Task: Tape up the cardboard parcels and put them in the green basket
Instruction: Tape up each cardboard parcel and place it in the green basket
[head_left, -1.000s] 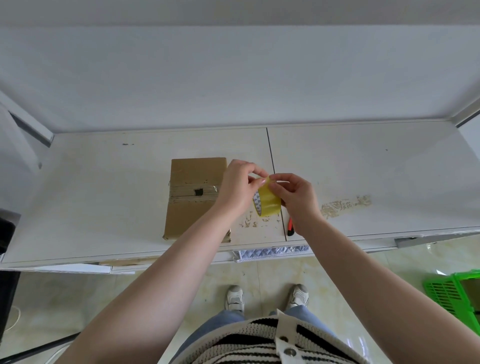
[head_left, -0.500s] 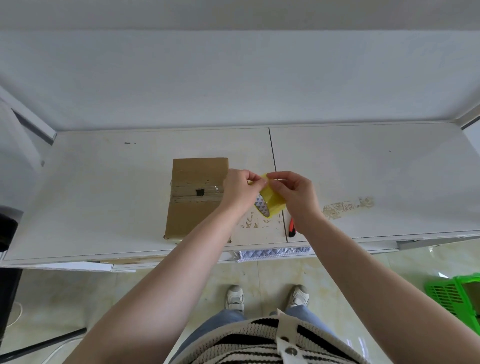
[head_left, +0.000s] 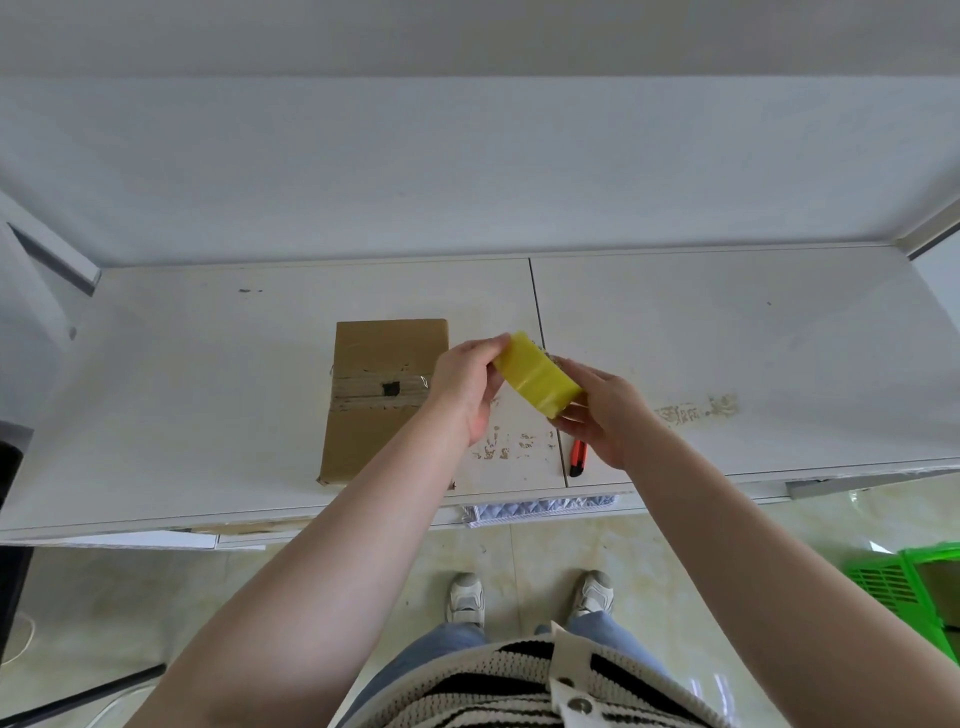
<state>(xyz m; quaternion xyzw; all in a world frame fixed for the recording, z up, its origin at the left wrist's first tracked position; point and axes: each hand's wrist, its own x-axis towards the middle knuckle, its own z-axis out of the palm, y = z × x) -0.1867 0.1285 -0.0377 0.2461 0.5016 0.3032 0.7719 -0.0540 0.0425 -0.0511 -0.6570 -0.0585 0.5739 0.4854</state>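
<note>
Since half a second ago you have turned the tape roll (head_left: 537, 381) so its broad yellow outer band faces the camera, where before it showed its printed inner core, and your hands have drawn a little apart. Your left hand (head_left: 464, 385) has its grip on the roll's far end, fingertips curled round the rim; your right hand (head_left: 600, 410) cups the near end, fingers wrapped underneath. You hold the roll in the air above the counter (head_left: 208, 395), just right of the cardboard parcel (head_left: 382, 400).

That parcel lies flat on the counter near its front edge: a plain brown rectangular box, matte, with a band of clear glossy tape across its middle and a small black square mark on that band. No writing on it can be read.

A cutter (head_left: 577, 457) with a red and black handle lies on the counter below your right hand. The counter is smooth white board with a seam down the middle and patches of torn sticker residue. The green basket (head_left: 883, 587), slotted plastic, stands on the floor at far right.
</note>
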